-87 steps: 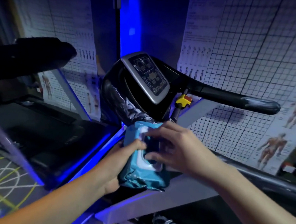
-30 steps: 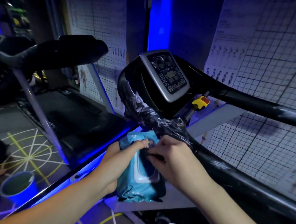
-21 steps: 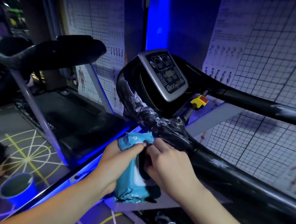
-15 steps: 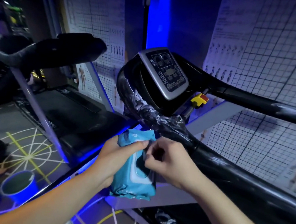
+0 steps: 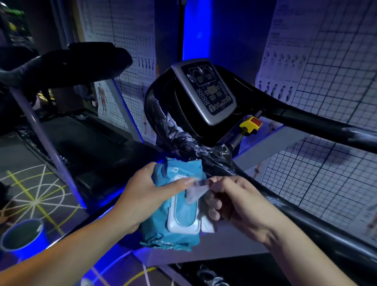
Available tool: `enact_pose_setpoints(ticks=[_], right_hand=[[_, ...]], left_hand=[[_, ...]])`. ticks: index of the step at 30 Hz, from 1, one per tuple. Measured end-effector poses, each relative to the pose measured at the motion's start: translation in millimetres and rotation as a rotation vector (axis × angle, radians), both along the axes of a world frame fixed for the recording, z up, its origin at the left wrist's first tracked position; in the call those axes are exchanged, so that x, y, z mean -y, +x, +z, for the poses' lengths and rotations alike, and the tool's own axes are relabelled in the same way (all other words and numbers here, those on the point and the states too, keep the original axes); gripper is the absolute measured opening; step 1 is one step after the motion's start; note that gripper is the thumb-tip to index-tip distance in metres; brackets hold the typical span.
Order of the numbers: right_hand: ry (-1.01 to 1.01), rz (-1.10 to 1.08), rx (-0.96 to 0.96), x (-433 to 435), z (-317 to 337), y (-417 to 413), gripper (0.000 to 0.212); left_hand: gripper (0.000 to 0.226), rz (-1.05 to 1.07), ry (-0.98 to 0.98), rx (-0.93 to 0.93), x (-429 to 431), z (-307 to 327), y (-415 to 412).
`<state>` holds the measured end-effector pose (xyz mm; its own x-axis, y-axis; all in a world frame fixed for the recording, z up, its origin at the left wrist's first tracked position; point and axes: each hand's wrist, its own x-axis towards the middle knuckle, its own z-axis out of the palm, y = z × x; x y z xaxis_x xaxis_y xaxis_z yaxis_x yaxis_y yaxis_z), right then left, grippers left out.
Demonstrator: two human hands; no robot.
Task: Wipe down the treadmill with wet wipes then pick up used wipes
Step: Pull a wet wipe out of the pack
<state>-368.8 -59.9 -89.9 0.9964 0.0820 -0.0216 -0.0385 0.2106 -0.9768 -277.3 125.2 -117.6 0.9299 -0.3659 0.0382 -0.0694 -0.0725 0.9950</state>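
My left hand (image 5: 144, 198) grips a blue pack of wet wipes (image 5: 171, 232) upright in front of the treadmill, its thumb lying across the top of the white lid. The lid is flipped open. My right hand (image 5: 234, 203) pinches the tip of a white wipe (image 5: 195, 191) that sticks out of the opening. Behind the pack stands the treadmill console (image 5: 207, 91), and its black handrail (image 5: 303, 215), partly wrapped in crinkled plastic, runs down to the right.
A second treadmill (image 5: 79, 68) stands to the left with its dark belt behind. Two blue cups (image 5: 21, 237) sit on the patterned floor at lower left. A yellow and red safety key (image 5: 251, 123) hangs beside the console. Grid posters cover the walls.
The pack's lid has come open and my right hand has drawn the tip of a wipe out of it. Both hands sit slightly lower than before.
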Motion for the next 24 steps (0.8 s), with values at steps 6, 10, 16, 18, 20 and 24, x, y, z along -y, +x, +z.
enact_pose_setpoints(ticks=[6, 10, 16, 18, 20, 24], right_hand=[[-0.33, -0.098, 0.137, 11.7, 1.3, -2.8, 0.021], [-0.684, -0.368, 0.227, -0.9, -14.8, 2.3, 0.014], [-0.539, -0.49, 0.463, 1.0, -6.2, -3.5, 0.008], [-0.328, -0.548, 0.458, 9.8, 4.3, -4.8, 0.008], [-0.145, -0.671, 0.508, 31.2, 26.2, -6.0, 0.01], [-0.095, -0.78, 0.563, 88.9, 67.9, 5.7, 0.014]], left_hand=[[0.062, 0.102, -0.007, 0.05, 11.9, -1.3, -1.2], [0.056, 0.143, 0.0, 0.021, 17.7, -1.1, -1.5], [0.042, 0.155, -0.061, 0.02, 22.2, 9.5, -4.4], [0.025, 0.162, -0.098, 0.012, 25.6, 13.8, -3.2], [0.016, 0.194, -0.127, -0.006, 24.8, 13.6, 1.7], [0.027, 0.28, -0.103, -0.023, 17.9, 8.8, 13.1]])
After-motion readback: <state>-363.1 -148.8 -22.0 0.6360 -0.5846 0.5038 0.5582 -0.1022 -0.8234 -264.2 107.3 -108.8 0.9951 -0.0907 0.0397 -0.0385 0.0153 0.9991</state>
